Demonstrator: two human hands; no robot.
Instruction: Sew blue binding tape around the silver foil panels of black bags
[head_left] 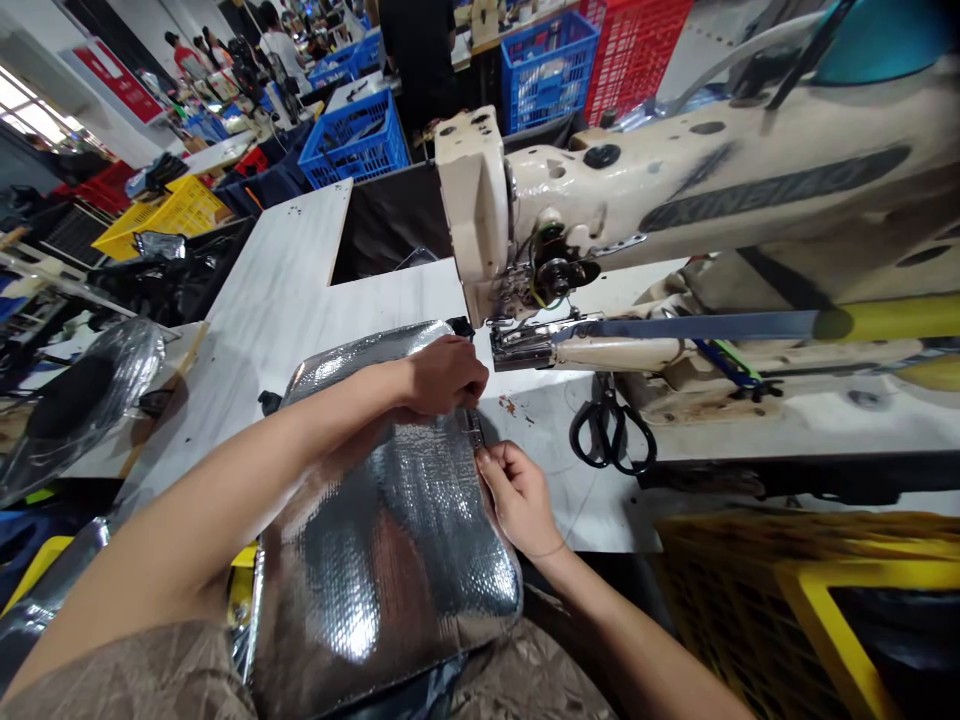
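A shiny silver insulated bag (450, 530) lies partly on the white tabletop and partly over my lap. My left hand (446, 375) reaches across it, fingers curled closed at its upper right edge; exactly what they pinch is hidden. Lower on that same edge, my right hand (517, 495) pinches the rim between thumb and fingers. A narrow dark strip (474, 430) runs along the rim between both hands. Just beyond my left hand is the free end of the sewing machine's narrow arm (525, 350), below the needle area.
Black-handled scissors (613, 432) lie on the table right of my hands. The cream sewing machine (675, 190) fills the upper right. A yellow crate (810, 600) stands at lower right. Blue crates (356, 140), a red crate (634, 50) and several people are farther back.
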